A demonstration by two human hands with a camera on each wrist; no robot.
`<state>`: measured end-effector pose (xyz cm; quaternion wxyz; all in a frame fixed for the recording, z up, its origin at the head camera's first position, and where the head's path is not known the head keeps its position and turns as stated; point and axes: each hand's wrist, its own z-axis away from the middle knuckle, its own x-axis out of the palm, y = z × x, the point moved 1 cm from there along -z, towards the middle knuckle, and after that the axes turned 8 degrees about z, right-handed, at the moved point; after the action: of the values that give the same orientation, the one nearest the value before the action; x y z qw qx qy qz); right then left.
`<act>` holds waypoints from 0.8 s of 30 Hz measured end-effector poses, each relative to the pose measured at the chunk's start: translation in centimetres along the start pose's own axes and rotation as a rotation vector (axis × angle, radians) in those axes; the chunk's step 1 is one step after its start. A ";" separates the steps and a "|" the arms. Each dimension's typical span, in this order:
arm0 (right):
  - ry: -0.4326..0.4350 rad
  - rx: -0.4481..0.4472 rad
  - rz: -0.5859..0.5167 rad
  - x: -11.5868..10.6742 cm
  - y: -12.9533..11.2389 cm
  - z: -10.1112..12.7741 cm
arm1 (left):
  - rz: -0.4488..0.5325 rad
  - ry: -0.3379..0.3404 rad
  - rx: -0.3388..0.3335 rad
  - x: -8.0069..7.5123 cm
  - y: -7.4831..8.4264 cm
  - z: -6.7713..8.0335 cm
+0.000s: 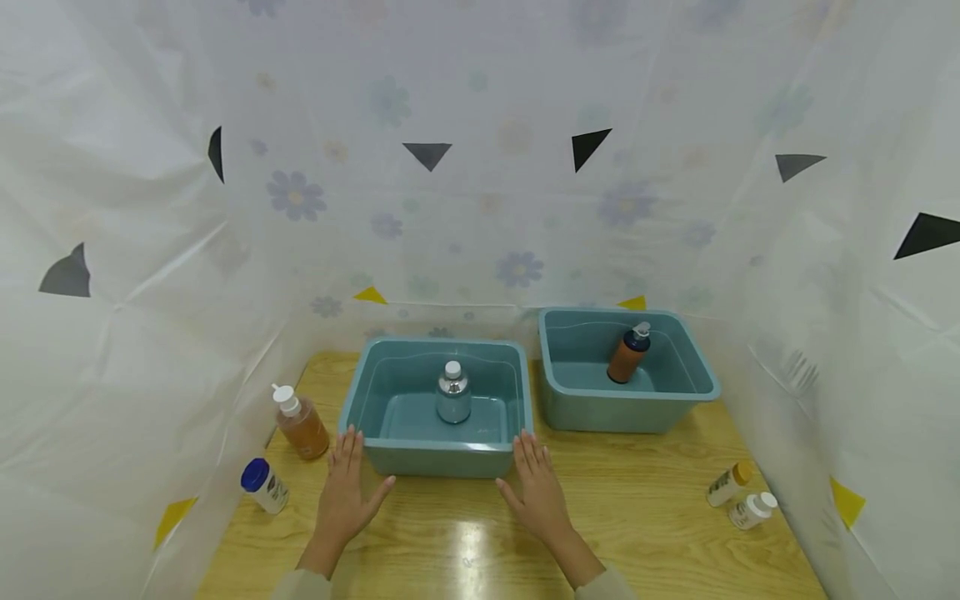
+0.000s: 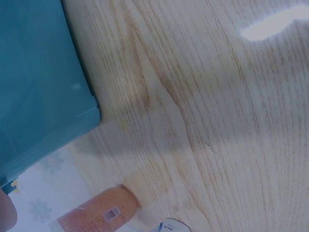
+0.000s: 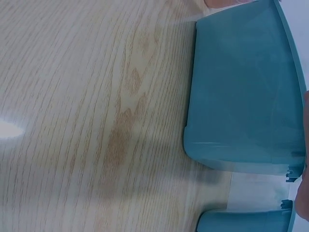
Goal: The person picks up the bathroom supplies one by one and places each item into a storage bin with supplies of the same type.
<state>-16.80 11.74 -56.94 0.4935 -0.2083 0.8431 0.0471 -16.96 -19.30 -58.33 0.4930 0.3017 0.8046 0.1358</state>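
Note:
Both hands lie flat on the wooden table (image 1: 645, 517), palms down, fingers straight. My left hand (image 1: 343, 487) reaches the near left corner of a teal tub (image 1: 397, 457); my right hand (image 1: 537, 492) reaches its near right corner. Fingertips are at or just short of the tub wall; contact cannot be told. Inside this tub stands a silver bottle (image 1: 453, 393) with a white cap. The left wrist view shows the tub corner (image 2: 38, 87) and bare table; the right wrist view shows the tub's wall (image 3: 241, 92).
A second teal tub (image 1: 675, 408) at the back right holds an orange pump bottle (image 1: 627, 354). An amber bottle (image 1: 302, 425) and a blue-capped jar (image 1: 264, 485) stand left; two small bottles (image 1: 742, 498) lie right. White flowered sheets wall in the table.

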 end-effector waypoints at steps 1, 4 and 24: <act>-0.001 0.002 0.001 0.0 0.0 0.0 | -0.003 0.001 -0.001 0.0 0.0 0.0; -0.011 0.010 -0.004 0.0 0.0 0.1 | -0.008 0.001 -0.003 0.0 0.0 0.0; 0.063 -0.036 0.055 -0.2 -0.1 1.1 | -0.001 0.067 0.047 -0.2 0.7 1.2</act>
<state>-15.79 12.05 -57.31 0.4612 -0.1952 0.8628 0.0692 -15.60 -18.98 -58.40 0.4587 0.3084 0.8237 0.1266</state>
